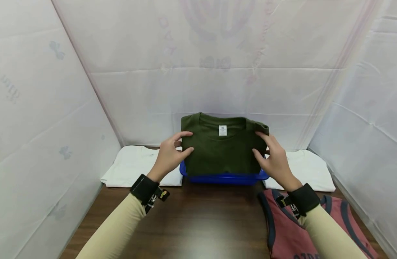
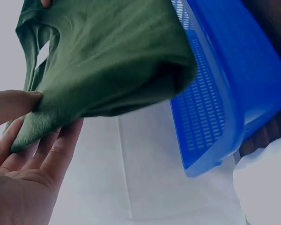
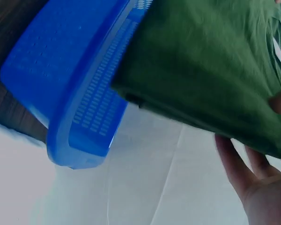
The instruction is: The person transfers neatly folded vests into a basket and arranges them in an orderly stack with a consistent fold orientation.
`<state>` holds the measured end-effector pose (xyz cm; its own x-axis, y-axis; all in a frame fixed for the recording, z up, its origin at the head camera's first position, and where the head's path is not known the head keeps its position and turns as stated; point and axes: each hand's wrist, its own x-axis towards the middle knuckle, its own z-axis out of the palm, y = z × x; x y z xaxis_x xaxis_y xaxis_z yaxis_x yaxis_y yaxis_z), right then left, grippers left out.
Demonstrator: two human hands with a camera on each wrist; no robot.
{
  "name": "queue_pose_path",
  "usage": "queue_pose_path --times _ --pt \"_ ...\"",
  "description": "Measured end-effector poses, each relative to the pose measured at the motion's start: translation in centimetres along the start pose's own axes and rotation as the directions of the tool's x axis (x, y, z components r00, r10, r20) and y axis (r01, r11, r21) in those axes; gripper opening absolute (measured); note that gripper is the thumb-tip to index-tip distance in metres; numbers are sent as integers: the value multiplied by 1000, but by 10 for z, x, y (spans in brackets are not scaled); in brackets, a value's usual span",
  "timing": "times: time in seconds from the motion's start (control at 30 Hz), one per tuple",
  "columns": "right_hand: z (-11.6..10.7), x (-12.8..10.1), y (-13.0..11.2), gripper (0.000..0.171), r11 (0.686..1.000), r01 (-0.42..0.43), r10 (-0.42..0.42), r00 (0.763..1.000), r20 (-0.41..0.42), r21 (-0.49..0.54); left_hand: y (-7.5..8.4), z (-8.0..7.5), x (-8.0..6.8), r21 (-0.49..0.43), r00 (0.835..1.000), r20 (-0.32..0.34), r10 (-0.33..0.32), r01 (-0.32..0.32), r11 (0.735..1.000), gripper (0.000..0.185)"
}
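One red top is laid on the brown worktop at the near right, partly hidden by the right sleeve. Farther on, a folded green shirt is held up at the blue basket. Its left side is pinched by the left hand and its right side by the right hand, with the thumbs in front and the fingers behind. Whether the basket is touched by the shirt's low edge cannot be told.

For the folds to be kept neat, both sides should be held at the same height, with a soft but sure pinch. The cloth should be kept gently stretched, so that the middle is not left to sag. The low edge should be watched, as it could be caught on the basket's rim.

The neck is pointed up and away from the person, and the white tag is turned to the head view. The shirt's long way is set from left to right, like the basket's. By the basket, a left white shirt and a right white shirt are laid, with a pale wall behind.
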<state>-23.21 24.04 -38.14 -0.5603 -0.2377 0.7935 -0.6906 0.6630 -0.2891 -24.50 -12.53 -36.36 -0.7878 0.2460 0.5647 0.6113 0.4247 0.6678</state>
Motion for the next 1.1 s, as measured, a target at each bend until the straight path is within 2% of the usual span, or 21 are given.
queue_pose_path --times 0.1,0.27,0.43,0.6,0.7,0.77,0.97,1.1 --pt "6 8 8 75 999 -29 30 998 59 -15 -1 2 12 38 1000 24 -9 8 999 48" --pt "16 14 18 79 996 -69 73 994 79 -62 -4 7 28 86 999 40 -34 31 996 51" --pt "23 16 27 81 989 -100 112 987 113 -107 -7 12 39 114 993 76 -90 81 990 53" --pt "28 21 38 81 987 -141 156 964 215 -84 -9 18 52 136 978 117 -174 157 978 53" --pt "30 25 43 81 982 -176 188 934 305 -68 -11 22 60 146 955 168 -244 220 964 54" --pt "31 27 45 81 975 -209 221 904 367 -71 -13 24 66 151 935 202 -293 266 952 55" --pt "33 31 49 81 940 -314 337 787 517 -135 -20 30 78 126 850 296 -436 418 900 56" --pt "38 33 50 81 923 -356 371 715 593 -150 -29 33 80 187 818 312 -484 447 875 57"
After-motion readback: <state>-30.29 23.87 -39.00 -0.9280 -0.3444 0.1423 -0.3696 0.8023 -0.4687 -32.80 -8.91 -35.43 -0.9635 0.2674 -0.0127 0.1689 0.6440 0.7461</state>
